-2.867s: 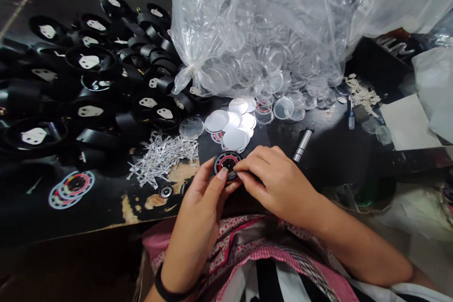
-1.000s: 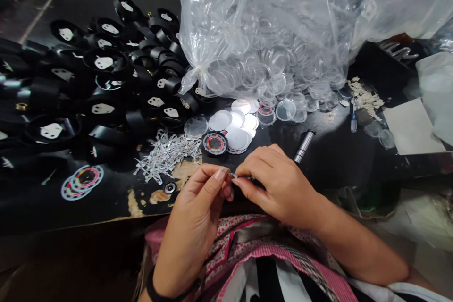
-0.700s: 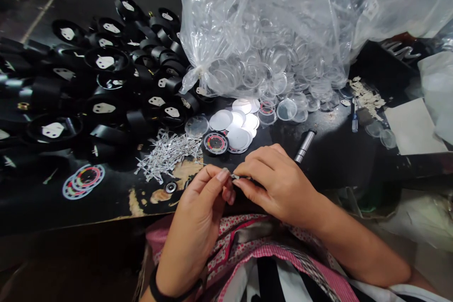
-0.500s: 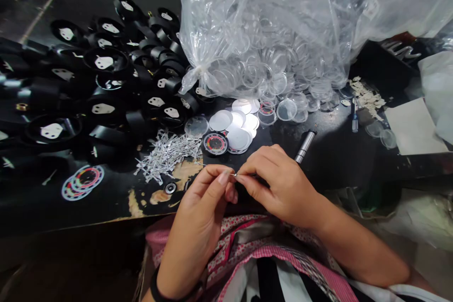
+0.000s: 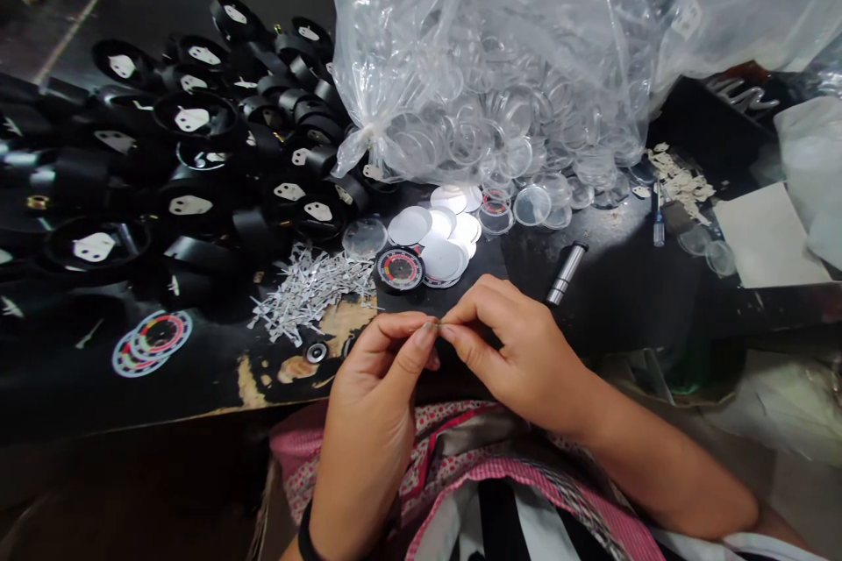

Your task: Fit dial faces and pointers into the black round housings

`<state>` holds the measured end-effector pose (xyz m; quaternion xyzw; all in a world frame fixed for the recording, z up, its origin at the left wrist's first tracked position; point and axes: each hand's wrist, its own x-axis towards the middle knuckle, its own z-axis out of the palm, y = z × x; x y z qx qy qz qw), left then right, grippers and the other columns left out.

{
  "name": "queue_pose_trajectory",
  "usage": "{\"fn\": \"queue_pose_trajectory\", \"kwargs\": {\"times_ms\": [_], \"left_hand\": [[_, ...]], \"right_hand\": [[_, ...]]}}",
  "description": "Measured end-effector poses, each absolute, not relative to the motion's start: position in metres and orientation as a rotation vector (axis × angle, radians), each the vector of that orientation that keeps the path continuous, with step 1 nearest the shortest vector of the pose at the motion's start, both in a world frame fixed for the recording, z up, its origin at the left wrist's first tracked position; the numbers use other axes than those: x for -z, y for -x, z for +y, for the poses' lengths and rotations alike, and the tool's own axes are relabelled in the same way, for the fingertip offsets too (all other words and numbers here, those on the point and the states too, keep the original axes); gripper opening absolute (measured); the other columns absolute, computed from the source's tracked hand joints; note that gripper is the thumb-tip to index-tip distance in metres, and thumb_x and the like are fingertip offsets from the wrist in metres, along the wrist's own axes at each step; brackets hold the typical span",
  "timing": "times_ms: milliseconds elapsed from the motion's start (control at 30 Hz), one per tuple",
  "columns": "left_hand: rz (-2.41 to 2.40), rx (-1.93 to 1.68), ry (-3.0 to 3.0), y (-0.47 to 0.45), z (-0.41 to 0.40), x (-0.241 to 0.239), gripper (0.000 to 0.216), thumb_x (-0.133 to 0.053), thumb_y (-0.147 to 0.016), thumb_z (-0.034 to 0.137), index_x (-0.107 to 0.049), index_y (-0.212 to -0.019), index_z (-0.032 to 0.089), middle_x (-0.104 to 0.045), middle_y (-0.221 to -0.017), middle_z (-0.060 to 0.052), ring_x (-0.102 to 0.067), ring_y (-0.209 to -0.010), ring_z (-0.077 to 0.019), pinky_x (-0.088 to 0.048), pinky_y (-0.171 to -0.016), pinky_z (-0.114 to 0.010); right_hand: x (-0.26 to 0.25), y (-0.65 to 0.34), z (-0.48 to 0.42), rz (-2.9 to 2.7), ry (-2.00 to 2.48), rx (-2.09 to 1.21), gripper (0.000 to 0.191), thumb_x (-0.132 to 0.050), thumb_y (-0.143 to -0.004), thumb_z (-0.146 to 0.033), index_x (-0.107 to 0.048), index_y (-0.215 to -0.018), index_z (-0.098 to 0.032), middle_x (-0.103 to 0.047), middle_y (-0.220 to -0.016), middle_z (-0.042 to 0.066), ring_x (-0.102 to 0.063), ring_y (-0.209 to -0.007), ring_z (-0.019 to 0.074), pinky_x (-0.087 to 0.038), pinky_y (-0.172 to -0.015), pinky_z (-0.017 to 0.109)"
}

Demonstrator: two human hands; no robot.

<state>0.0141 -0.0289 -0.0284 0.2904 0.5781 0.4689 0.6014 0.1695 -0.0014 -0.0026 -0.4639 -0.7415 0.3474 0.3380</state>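
Note:
My left hand [image 5: 381,386] and my right hand [image 5: 519,351] meet fingertip to fingertip just over the table's front edge. Each is closed in a pinch of thumb and forefinger. Something tiny and thin sits between the fingertips, mostly hidden and too small to name. Beyond the left fingers lies a heap of small silvery gauge pointers [image 5: 309,289]. Just past the fingertips are a black gauge with a printed dial [image 5: 399,268] and a loose pile of white discs [image 5: 442,259]. A silver metal cylinder [image 5: 567,274] rests beyond the right hand.
Many black gauge housings [image 5: 190,204] crowd the left side. A clear plastic bag [image 5: 500,44] full of transparent round covers stands at the back. Two printed dials [image 5: 164,331] lie at front left. To the right are a small screwdriver [image 5: 659,228] and a white sheet [image 5: 769,237].
Both hands shift very slightly, and the fingertips draw closer together. The small silvery bit that showed between them is now more covered.

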Motion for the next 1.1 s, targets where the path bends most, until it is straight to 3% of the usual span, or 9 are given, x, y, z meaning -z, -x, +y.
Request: {"fn": "queue_pose_trajectory", "kwargs": {"times_ms": [333,467,600,833,1100], "left_hand": [[1.519,-1.135,-0.891,-0.017,-0.033,0.026,0.018,-0.074,-0.082,0.04,-0.07,-0.081,0.022,-0.066,-0.085,0.0,-0.059,-0.082,-0.0149,-0.048,-0.076,-0.025],[1.376,-1.155,-0.643,-0.016,-0.027,0.028,0.019,-0.077,-0.078,0.038,-0.07,-0.078,0.02,-0.061,-0.074,0.001,-0.054,-0.071,-0.0121,-0.047,-0.068,-0.023],[1.235,-1.183,-0.415,-0.012,-0.022,0.028,0.021,-0.081,-0.073,0.037,-0.073,-0.081,0.019,-0.062,-0.076,0.001,-0.051,-0.066,-0.0087,-0.047,-0.064,-0.019],[1.259,-1.163,-0.474,-0.015,-0.022,0.027,0.018,-0.08,-0.075,0.036,-0.074,-0.081,0.02,-0.061,-0.073,0.002,-0.053,-0.067,-0.0093,-0.047,-0.064,-0.019],[1.489,-1.11,-0.895,0.0,-0.026,0.022,0.019,-0.065,-0.09,0.042,-0.074,-0.092,0.026,-0.064,-0.084,0.001,-0.055,-0.077,-0.0133,-0.045,-0.076,-0.025]], "right_hand": [[0.002,-0.161,-0.008,-1.965,1.298,-0.775,0.019,-0.053,-0.098,-0.017,-0.06,-0.08,-0.016,-0.062,-0.077,0.002,-0.054,-0.075,0.0141,-0.04,-0.072,0.029],[0.002,-0.165,0.0,-1.904,1.264,-1.006,0.013,-0.056,-0.098,-0.02,-0.065,-0.089,-0.018,-0.068,-0.086,0.001,-0.061,-0.083,0.0134,-0.044,-0.078,0.027],[0.001,-0.168,0.003,-1.77,1.234,-1.146,0.011,-0.057,-0.096,-0.017,-0.068,-0.098,-0.018,-0.069,-0.093,0.002,-0.064,-0.087,0.0128,-0.049,-0.079,0.025],[0.001,-0.166,0.003,-1.709,1.29,-1.213,0.002,-0.064,-0.09,-0.017,-0.065,-0.089,-0.017,-0.064,-0.083,0.0,-0.058,-0.073,0.0104,-0.046,-0.065,0.022],[-0.001,-0.169,0.005,-1.785,1.261,-1.155,0.008,-0.063,-0.091,-0.018,-0.064,-0.083,-0.018,-0.059,-0.08,-0.002,-0.056,-0.075,0.0108,-0.042,-0.069,0.024]]}}
